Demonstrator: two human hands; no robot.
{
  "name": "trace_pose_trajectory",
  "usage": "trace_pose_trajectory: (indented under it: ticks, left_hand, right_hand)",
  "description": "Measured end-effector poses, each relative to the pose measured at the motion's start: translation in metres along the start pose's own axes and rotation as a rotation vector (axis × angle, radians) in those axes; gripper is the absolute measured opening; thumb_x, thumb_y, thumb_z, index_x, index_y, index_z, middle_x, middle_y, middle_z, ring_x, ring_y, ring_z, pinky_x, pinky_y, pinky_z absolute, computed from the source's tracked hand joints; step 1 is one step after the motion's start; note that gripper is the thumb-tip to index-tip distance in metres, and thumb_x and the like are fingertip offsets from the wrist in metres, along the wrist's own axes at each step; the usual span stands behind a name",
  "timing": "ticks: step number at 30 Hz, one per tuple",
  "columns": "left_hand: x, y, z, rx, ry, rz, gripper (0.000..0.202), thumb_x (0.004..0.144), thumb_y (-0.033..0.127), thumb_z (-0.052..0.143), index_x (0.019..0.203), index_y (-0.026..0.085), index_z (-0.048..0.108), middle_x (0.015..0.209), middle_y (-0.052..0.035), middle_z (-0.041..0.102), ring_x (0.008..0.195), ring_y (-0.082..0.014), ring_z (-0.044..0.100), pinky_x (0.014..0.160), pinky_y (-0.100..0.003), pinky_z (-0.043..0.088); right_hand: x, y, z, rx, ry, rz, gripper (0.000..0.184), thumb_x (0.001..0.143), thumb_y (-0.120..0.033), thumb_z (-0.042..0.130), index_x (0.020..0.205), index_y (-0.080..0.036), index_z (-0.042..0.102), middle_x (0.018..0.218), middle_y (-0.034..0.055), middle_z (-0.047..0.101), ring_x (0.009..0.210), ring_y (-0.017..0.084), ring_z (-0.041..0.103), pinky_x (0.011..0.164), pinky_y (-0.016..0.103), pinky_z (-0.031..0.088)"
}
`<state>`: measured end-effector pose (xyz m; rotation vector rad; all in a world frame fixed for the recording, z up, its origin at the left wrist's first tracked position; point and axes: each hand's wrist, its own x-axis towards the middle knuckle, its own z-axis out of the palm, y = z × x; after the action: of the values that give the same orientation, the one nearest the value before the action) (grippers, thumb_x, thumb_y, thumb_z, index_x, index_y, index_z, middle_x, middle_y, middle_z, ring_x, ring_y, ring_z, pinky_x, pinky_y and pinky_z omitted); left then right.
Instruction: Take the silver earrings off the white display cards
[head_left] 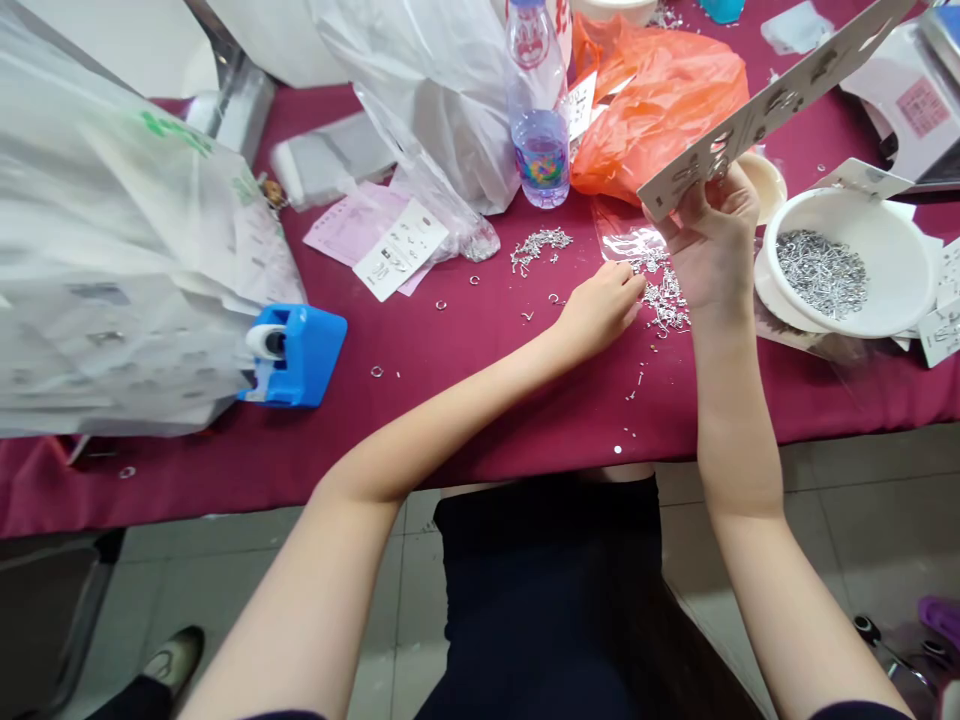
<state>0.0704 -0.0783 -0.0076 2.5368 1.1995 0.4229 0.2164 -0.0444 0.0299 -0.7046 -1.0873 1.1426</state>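
My right hand (712, 240) is raised and shut on a long white perforated card strip (772, 105) with small silver pieces fixed along it. My left hand (600, 310) rests with curled fingertips at the edge of a scattered heap of silver earring hooks (664, 300). Whether those fingers pinch a hook is too small to tell. A smaller heap of silver findings (540, 245) lies farther left, and loose pieces dot the burgundy tablecloth (465, 350). To the right, a white plastic bowl (844, 262) holds a dense mass of silver hooks.
A blue tape dispenser (296, 355) stands beside a large clear plastic bag (112, 260) of printed cards. Behind my hands are a water bottle (537, 110), an orange plastic bag (652, 110) and pink papers (352, 225). The table's front edge runs above a tiled floor (847, 500).
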Motion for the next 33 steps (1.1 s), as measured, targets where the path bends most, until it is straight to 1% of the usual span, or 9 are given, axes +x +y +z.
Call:
trace_pose_trajectory:
  ticks: [5,8,10,13,15,17,22,27,33]
  left_hand:
    - [0.012,0.027,-0.004,0.132,-0.160,-0.151,0.029,0.097,0.003,0.041,0.112,0.003,0.066,0.122,-0.0236,0.064,0.120,-0.0327,0.059,0.088,-0.040,0.055]
    - [0.017,0.037,-0.004,0.151,-0.163,-0.172,0.035,0.095,-0.003,0.036,0.112,0.000,0.066,0.120,-0.0244,0.066,0.119,-0.0312,0.062,0.089,-0.039,0.056]
    - [0.020,0.035,-0.002,0.143,-0.140,-0.140,0.032,0.095,-0.003,0.039,0.111,0.000,0.066,0.119,-0.0241,0.067,0.117,-0.0307,0.063,0.092,-0.040,0.056]
    - [0.018,0.020,-0.001,0.068,-0.091,-0.081,0.024,0.091,0.000,0.047,0.103,0.003,0.067,0.110,-0.0199,0.070,0.106,-0.0276,0.066,0.094,-0.040,0.055]
    - [0.008,0.003,-0.006,-0.046,-0.036,-0.049,0.017,0.087,0.000,0.052,0.093,0.008,0.066,0.097,-0.0141,0.071,0.095,-0.0226,0.066,0.088,-0.037,0.055]
    - [-0.011,-0.015,-0.015,-0.209,0.056,-0.027,0.014,0.083,0.001,0.056,0.086,0.013,0.062,0.087,-0.0077,0.068,0.084,-0.0170,0.063,0.079,-0.031,0.054]
    - [-0.071,-0.049,-0.051,-0.608,0.246,0.017,0.011,0.080,0.008,0.061,0.082,0.018,0.057,0.080,0.0014,0.064,0.074,-0.0093,0.061,0.075,-0.025,0.054]
    - [-0.105,-0.054,-0.074,-0.863,0.356,0.050,0.008,0.084,0.017,0.068,0.086,0.018,0.061,0.084,-0.0002,0.067,0.078,-0.0098,0.065,0.077,-0.025,0.059]
    - [-0.117,-0.048,-0.078,-0.981,0.398,0.089,0.012,0.088,0.026,0.073,0.087,0.018,0.064,0.086,-0.0020,0.069,0.076,-0.0112,0.068,0.074,-0.028,0.061]
  right_hand:
    - [-0.011,-0.016,0.015,-0.167,0.058,0.072,0.045,0.061,-0.051,0.085,0.090,-0.032,0.056,0.104,0.0019,0.066,0.117,0.027,0.063,0.074,0.037,0.062]
    - [-0.014,-0.015,0.021,-0.185,0.047,0.069,0.045,0.066,-0.058,0.081,0.094,-0.033,0.055,0.112,0.0027,0.067,0.120,0.028,0.062,0.076,0.040,0.063]
    - [-0.014,-0.011,0.022,-0.125,0.009,0.051,0.046,0.066,-0.056,0.083,0.094,-0.032,0.056,0.108,0.0033,0.067,0.114,0.027,0.064,0.080,0.041,0.063]
    - [-0.011,-0.004,0.021,-0.009,-0.103,0.057,0.046,0.064,-0.047,0.089,0.088,-0.027,0.055,0.088,-0.0003,0.062,0.090,0.018,0.064,0.089,0.038,0.062]
    - [-0.010,-0.001,0.022,0.029,-0.164,0.072,0.049,0.061,-0.045,0.093,0.081,-0.025,0.053,0.078,-0.0039,0.056,0.075,0.012,0.060,0.089,0.035,0.063]
    - [-0.011,0.001,0.026,0.021,-0.200,0.099,0.052,0.058,-0.045,0.095,0.078,-0.025,0.052,0.075,-0.0049,0.054,0.069,0.011,0.057,0.082,0.031,0.064]
    - [-0.027,0.007,0.050,-0.037,-0.334,0.196,0.051,0.059,-0.052,0.095,0.073,-0.023,0.055,0.077,-0.0026,0.057,0.076,0.014,0.064,0.076,0.033,0.066]
    - [-0.048,0.015,0.077,0.073,-0.535,0.210,0.047,0.069,-0.058,0.089,0.072,-0.021,0.061,0.068,-0.0030,0.059,0.062,0.013,0.063,0.070,0.034,0.066]
    - [-0.062,0.021,0.092,0.159,-0.573,0.344,0.044,0.075,-0.058,0.085,0.074,-0.021,0.060,0.068,-0.0026,0.059,0.056,0.011,0.060,0.057,0.027,0.061]
